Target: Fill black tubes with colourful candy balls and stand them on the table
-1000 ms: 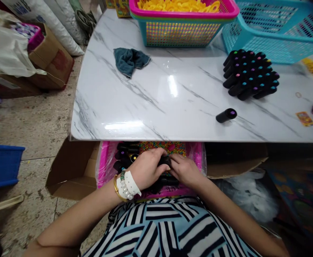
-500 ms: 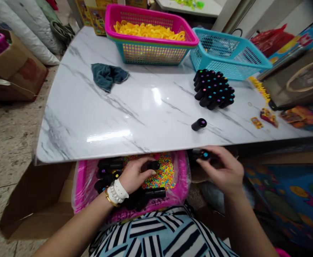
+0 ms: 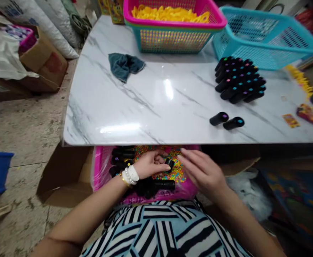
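Currently, left hand (image 3: 151, 165) grips a black tube (image 3: 169, 163) over colored beads (image 3: 178, 175) in the pink basket (image 3: 98, 165). Right hand (image 3: 207, 172), fingers loosely extended, hovers at the basket's right side.

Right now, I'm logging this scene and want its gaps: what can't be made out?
Head view throughout:
Pink plastic basket holding multicoloured beads: far rim, hidden by the white marbled tabletop.
Black cylindrical tube in the left hand: full shape, partly covered by it.
Small orange card: print, too small.
White sacks: tops, cut off by upper edge.
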Available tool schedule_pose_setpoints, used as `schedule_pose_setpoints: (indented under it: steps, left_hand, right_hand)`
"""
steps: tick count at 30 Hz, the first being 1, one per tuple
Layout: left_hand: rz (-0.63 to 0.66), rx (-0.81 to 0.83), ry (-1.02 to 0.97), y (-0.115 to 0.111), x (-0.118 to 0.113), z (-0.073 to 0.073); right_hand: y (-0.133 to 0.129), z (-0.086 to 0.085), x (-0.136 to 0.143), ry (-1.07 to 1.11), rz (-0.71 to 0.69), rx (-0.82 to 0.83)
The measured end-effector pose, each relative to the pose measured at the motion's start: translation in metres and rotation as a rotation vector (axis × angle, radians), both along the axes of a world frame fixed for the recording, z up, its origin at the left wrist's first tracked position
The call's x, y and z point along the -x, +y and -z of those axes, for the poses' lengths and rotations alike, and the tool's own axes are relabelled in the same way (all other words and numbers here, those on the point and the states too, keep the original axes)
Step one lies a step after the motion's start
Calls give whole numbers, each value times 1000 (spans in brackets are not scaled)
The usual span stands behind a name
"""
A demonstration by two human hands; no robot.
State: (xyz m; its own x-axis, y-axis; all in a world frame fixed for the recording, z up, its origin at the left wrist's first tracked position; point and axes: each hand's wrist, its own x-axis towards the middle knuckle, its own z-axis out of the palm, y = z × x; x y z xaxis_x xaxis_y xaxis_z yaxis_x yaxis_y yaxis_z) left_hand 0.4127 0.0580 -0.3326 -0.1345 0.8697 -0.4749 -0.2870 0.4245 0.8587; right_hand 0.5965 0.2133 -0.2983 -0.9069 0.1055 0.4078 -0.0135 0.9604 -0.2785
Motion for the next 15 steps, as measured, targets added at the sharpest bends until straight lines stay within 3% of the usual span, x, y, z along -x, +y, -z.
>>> schedule_pose_setpoints:
  steps: [2,5,8,11,13,15]
  left_hand:
    - [64,32,65,-2,-3,1]
    - [134,44,390,-6,-4,-1]
    - [151,39,728,-8,0,-5]
    - [199,50,914,-8,4,-8]
    - [216,48,1030,-12,6,-13]
    - [183,62,1167,-22,8,-21]
  right_hand:
    - [-17,16,10,-98,-169,50]
    - [-22,30,24,-164,-170,47]
    - [-16,29,32,-285,-195,5]
    - [-15,26,34,-398,-295,79]
    - [-18,27,33,-433,-261,138]
    - [-21,30,31,-434,-134,188]
